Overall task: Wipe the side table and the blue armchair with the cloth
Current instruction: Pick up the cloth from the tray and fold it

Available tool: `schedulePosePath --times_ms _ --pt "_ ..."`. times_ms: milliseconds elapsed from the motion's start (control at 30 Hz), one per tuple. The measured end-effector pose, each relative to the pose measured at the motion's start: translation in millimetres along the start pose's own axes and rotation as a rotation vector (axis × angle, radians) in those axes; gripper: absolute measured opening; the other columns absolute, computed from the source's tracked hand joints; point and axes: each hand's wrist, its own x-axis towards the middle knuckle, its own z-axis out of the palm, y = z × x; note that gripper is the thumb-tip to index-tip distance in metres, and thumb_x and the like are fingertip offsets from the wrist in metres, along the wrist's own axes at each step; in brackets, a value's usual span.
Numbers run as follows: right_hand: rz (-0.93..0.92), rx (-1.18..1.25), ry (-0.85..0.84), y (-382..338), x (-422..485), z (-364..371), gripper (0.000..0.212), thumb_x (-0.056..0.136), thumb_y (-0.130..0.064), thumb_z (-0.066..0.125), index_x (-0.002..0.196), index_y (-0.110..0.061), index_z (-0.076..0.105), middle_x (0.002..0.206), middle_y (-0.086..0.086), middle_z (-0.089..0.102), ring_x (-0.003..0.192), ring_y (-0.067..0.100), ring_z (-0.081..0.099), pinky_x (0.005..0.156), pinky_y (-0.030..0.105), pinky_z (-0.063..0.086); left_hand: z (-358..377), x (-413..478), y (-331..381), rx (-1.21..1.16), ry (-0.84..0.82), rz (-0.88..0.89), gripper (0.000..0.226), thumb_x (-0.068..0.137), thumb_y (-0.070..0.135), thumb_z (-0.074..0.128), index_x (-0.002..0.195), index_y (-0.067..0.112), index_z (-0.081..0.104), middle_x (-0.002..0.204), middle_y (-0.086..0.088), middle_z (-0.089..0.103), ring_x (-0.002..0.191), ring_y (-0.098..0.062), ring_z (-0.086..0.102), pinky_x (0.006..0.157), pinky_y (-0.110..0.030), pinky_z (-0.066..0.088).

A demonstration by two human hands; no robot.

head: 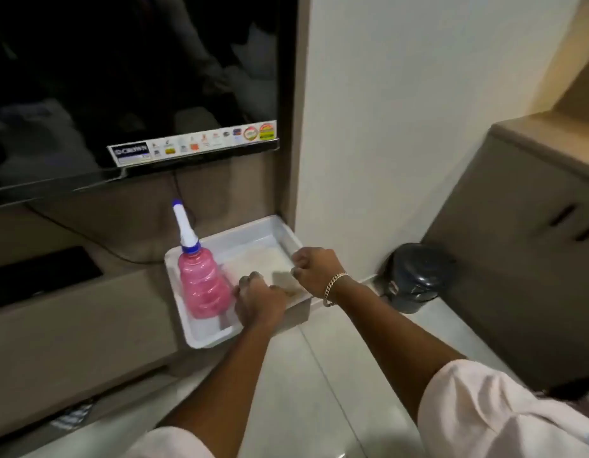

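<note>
Pale sleeves (504,414) fill the bottom edge; both forearms reach to a white tray (200,338) at frame centre. Left hand (258,300) grip is curled down onto a whitish cloth (250,259) lying flat in the tray; right hand (314,267) is fisted at its right edge, contact unclear. Cloth looks thin, limp, light: pinch an edge or bunch it. Pink bottle (204,287) stands just left.

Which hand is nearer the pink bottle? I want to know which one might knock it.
Left. The left hand is in the white tray, right beside the pink bottle. The right hand is farther off, over the tray's right edge.
</note>
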Motion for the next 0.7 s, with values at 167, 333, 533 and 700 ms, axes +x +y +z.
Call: schedulePosePath --times_ms 167,333,533,700 --pt "0.097 -0.198 -0.030 -9.3 41.2 50.9 0.036 0.089 -0.026 0.056 0.117 -0.004 0.062 0.118 0.022 0.068 0.110 0.039 0.065 0.085 0.036 0.052 9.2 28.6 -6.0 -0.131 0.056 -0.172 0.046 0.088 0.034 0.067 0.122 0.005 0.058 0.137 -0.019 0.052 0.121 -0.040 0.055 0.079 -0.038 0.044" --pt "0.366 0.079 -0.054 0.3 67.5 61.8 0.038 0.075 -0.033 0.077 0.103 -0.009 0.068 0.108 0.014 0.071 0.082 0.029 0.067 0.066 0.025 0.048 11.3 51.7 -16.3 -0.290 0.049 -0.202 0.035 0.083 0.020 0.075 0.113 0.009 0.060 0.127 -0.018 0.059 0.115 -0.035 0.059 0.086 -0.039 0.056" --pt "0.428 0.658 0.098 1.8 41.2 6.9 0.026 0.057 -0.021 0.087 0.073 -0.008 0.071 0.073 0.005 0.067 0.063 0.024 0.064 0.048 0.023 0.051 1.0 44.8 6.1 -0.647 -0.070 -0.181 0.016 0.079 0.005 0.068 0.081 0.020 0.067 0.094 -0.002 0.071 0.094 -0.025 0.070 0.066 -0.034 0.060" --pt "0.424 1.009 0.184 43.2 -32.3 -50.7 0.019 0.067 -0.002 0.083 0.084 -0.007 0.075 0.085 0.012 0.077 0.076 0.029 0.074 0.073 0.050 0.064 22.4 3.5 52.7 -0.793 -0.262 -0.067 0.027 0.084 0.021 0.074 0.107 0.015 0.062 0.108 -0.005 0.068 0.099 -0.024 0.065 0.072 -0.028 0.053"
